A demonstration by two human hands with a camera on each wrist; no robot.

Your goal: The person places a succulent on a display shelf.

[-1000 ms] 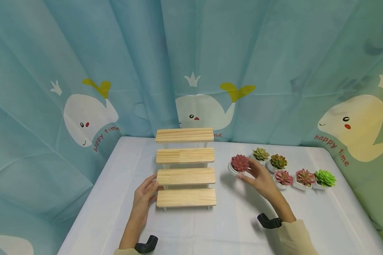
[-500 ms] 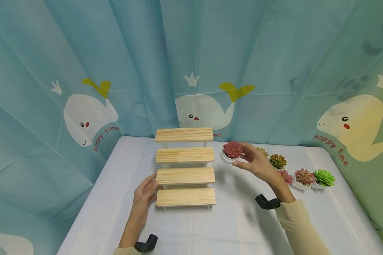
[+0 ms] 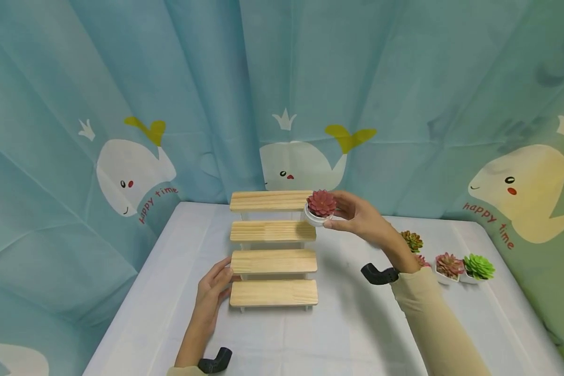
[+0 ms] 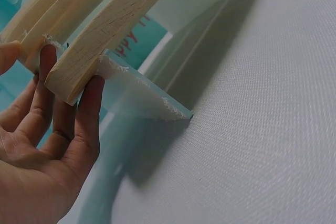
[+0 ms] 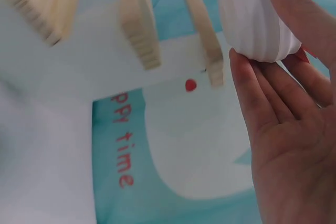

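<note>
A four-tier stand with pale wooden boards (image 3: 273, 261) and clear side supports (image 4: 142, 90) stands on the white-covered table. At its left side, my left hand (image 3: 210, 290) holds the ends of the lower boards, thumb and fingertips against the wood. My right hand (image 3: 364, 219) grips a potted succulent (image 3: 321, 202) with dark red leaves, raised above the table. Its ribbed white pot (image 5: 254, 19) sits between thumb and fingers in the right wrist view. From the head, the pot overlaps the right end of the top board (image 3: 268, 200).
On the table's right are more potted succulents: a bright green one (image 3: 478, 266), a reddish one (image 3: 449, 265) and a green-brown one (image 3: 411, 241). The right forearm partly hides others. A blue curtain (image 3: 192, 94) with whale prints hangs behind the table (image 3: 169, 250).
My right hand has carried the red succulent up and leftward, from over the table beside the stand to the top board's right end. The left hand has stayed at the stand.
</note>
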